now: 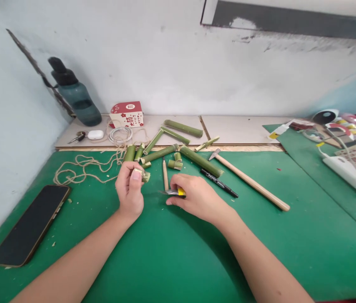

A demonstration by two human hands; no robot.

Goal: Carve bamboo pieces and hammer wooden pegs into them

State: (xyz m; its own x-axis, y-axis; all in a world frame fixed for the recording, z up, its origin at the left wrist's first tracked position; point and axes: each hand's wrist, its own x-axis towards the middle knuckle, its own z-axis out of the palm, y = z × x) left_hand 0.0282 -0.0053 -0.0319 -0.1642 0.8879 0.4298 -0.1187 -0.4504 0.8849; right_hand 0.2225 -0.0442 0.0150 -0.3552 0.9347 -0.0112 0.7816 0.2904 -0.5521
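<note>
My left hand point(129, 189) is closed round a short piece of green bamboo point(144, 175), held just above the green mat point(165, 252). My right hand point(196, 196) rests on the mat beside it, fingers closed on a small yellow-handled knife point(174, 192) whose blade points left toward the bamboo piece. Just beyond the hands lie several cut green bamboo sticks point(201, 161) and short bamboo sections point(175, 164), along with a thin wooden stick point(165, 174).
A hammer with a long wooden handle point(253, 184) and a black marker point(218, 183) lie to the right. Twine point(85, 166) and a phone point(31, 225) lie left. A water bottle point(75, 99), red box point(126, 113), earbuds case point(95, 134) and cable coil point(120, 135) stand behind. Clutter fills the right edge.
</note>
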